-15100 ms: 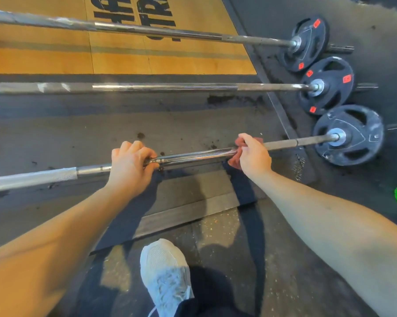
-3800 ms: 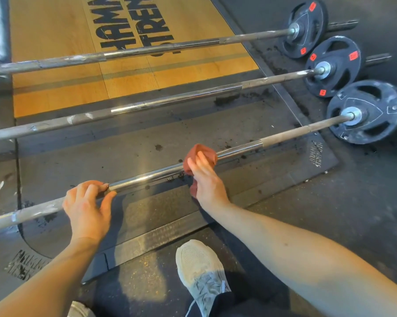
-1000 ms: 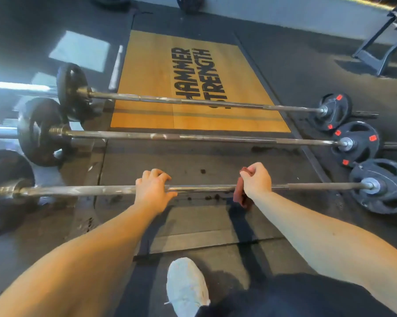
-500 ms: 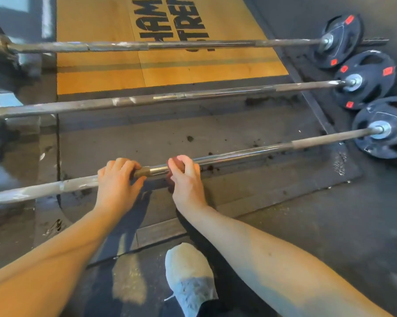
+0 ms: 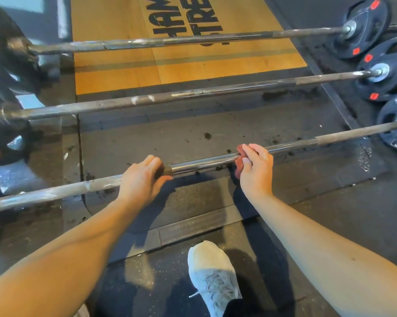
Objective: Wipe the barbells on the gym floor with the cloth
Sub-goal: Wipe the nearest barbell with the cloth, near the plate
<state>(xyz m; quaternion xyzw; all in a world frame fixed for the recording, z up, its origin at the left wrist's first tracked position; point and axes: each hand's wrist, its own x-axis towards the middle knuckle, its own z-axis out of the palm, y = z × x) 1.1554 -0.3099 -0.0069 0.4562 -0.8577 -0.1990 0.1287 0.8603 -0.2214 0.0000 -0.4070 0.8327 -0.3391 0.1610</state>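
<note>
Found nearest barbell lying on the dark floor mat, long axis left to right, right end angled farther away. Gripped mid-shaft by left hand, fingers curled over. Farther right, clasped by right hand through red cloth wrapped on shaft.

Single head-worn view, angled forward and down, close over the floor
</note>
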